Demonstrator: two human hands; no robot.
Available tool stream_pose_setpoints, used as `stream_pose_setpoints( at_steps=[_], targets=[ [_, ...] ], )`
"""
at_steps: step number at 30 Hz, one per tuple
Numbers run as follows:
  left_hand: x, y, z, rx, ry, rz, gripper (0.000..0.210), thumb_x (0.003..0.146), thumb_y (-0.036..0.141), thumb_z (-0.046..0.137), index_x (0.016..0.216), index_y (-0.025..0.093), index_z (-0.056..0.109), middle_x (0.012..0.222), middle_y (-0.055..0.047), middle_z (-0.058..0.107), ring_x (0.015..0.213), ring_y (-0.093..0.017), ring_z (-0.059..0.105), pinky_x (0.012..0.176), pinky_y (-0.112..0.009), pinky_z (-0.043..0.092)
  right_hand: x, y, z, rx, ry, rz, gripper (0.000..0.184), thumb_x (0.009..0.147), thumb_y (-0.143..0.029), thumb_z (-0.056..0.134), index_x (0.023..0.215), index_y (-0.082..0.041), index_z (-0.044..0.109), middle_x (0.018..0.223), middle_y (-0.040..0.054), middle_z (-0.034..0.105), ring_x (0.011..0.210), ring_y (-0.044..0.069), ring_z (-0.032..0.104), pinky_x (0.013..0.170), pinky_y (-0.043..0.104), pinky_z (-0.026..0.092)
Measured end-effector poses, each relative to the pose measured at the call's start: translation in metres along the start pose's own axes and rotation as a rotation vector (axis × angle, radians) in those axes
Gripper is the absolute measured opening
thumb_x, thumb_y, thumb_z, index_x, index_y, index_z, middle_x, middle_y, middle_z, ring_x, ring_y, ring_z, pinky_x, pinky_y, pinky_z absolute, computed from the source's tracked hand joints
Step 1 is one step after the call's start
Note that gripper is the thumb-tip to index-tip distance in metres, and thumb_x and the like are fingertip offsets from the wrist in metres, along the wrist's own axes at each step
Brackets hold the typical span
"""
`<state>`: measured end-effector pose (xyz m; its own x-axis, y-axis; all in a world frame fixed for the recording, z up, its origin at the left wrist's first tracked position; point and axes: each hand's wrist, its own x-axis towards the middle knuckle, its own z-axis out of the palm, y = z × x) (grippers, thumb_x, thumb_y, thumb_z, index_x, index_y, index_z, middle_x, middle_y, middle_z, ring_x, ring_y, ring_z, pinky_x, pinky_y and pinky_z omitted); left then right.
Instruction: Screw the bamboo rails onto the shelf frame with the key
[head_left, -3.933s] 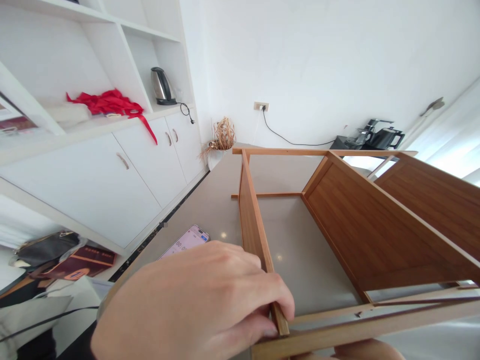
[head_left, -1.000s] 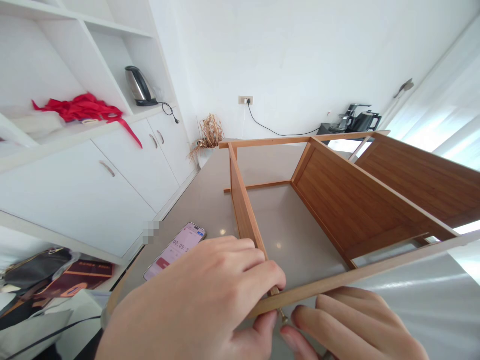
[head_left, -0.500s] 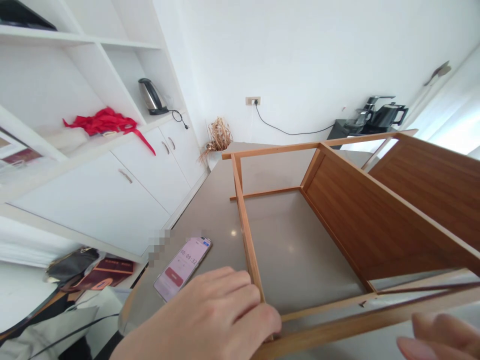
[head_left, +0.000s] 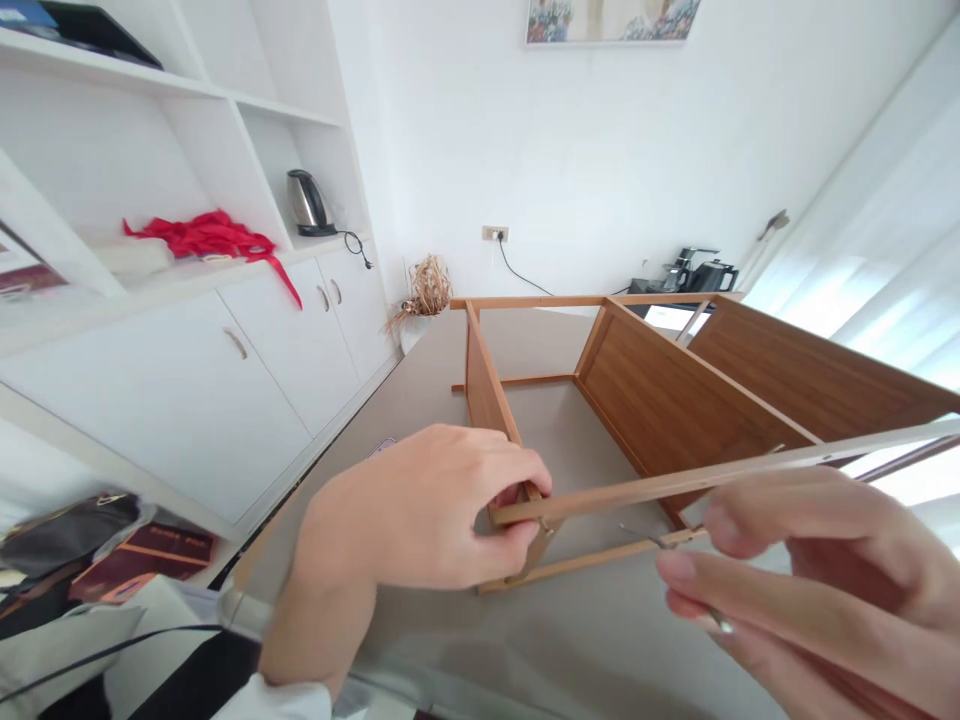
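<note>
A wooden shelf frame (head_left: 555, 398) with brown panels lies on its side on the grey table. My left hand (head_left: 442, 500) is closed around its near left corner, thumb below and fingers over the top, where the front rail (head_left: 637, 492) meets the end panel (head_left: 487, 385). Lower right, my right hand (head_left: 825, 590) pinches a thin bent metal hex key (head_left: 651, 538) between thumb and fingers, just under that rail. A silvery end shows below the fingertips; whether it belongs to the key or is a separate piece, I cannot tell.
The grey table (head_left: 420, 385) runs away from me, with a phone (head_left: 384, 445) mostly hidden behind my left hand. White cabinets (head_left: 187, 370) stand left, holding a kettle (head_left: 309, 203) and red cloth (head_left: 210, 237). Dried plants (head_left: 427, 290) stand at the far end.
The near rail now sits higher and the end panel's face shows. My left hand has gone from resting over the corner to gripping it. My right hand has come further into view with the hex key.
</note>
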<state>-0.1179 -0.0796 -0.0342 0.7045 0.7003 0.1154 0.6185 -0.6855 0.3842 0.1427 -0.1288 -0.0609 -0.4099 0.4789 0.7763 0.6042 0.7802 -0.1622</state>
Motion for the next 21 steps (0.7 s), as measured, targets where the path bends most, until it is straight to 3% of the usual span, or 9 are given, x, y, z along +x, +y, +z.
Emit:
stream_pose_setpoints(
  at_steps=[4,10,17,21],
  targets=[
    [-0.002,0.001,-0.001,0.006,0.021,0.018,0.019,0.084,0.022,0.055,0.099,0.021,0.066,0.087,0.001,0.068,0.075,-0.013,0.060,0.071,-0.025,0.041,0.011,-0.009,-0.001,0.277,-0.098,0.048,0.019,0.089,-0.009,0.062,0.103,-0.023,0.065,0.072,-0.0011,0.067,0.058,0.010,0.064,0.053,0.018,0.053],
    [-0.002,0.002,0.002,0.011,0.027,0.002,0.017,0.082,0.022,0.057,0.098,0.022,0.065,0.083,0.002,0.068,0.071,-0.013,0.058,0.067,-0.025,0.039,0.001,0.010,0.017,0.398,-0.162,0.190,0.016,0.090,-0.014,0.066,0.101,-0.024,0.062,0.085,0.0008,0.074,0.071,0.014,0.073,0.060,0.019,0.059],
    [-0.003,0.000,-0.001,0.021,-0.020,-0.002,0.020,0.086,0.026,0.058,0.105,0.023,0.064,0.086,0.001,0.068,0.075,-0.014,0.059,0.073,-0.026,0.042,-0.001,0.023,0.018,0.541,-0.281,0.268,0.012,0.090,-0.018,0.066,0.099,-0.024,0.061,0.090,0.0034,0.075,0.079,0.018,0.076,0.063,0.021,0.061],
    [-0.006,0.003,-0.003,0.020,-0.043,-0.009,0.027,0.091,0.039,0.059,0.114,0.024,0.062,0.098,0.000,0.069,0.085,-0.017,0.062,0.079,-0.027,0.043,0.001,0.025,0.014,0.564,-0.332,0.341,0.020,0.096,-0.021,0.058,0.115,-0.023,0.059,0.099,0.0069,0.076,0.086,0.019,0.076,0.060,0.019,0.060]
  ],
)
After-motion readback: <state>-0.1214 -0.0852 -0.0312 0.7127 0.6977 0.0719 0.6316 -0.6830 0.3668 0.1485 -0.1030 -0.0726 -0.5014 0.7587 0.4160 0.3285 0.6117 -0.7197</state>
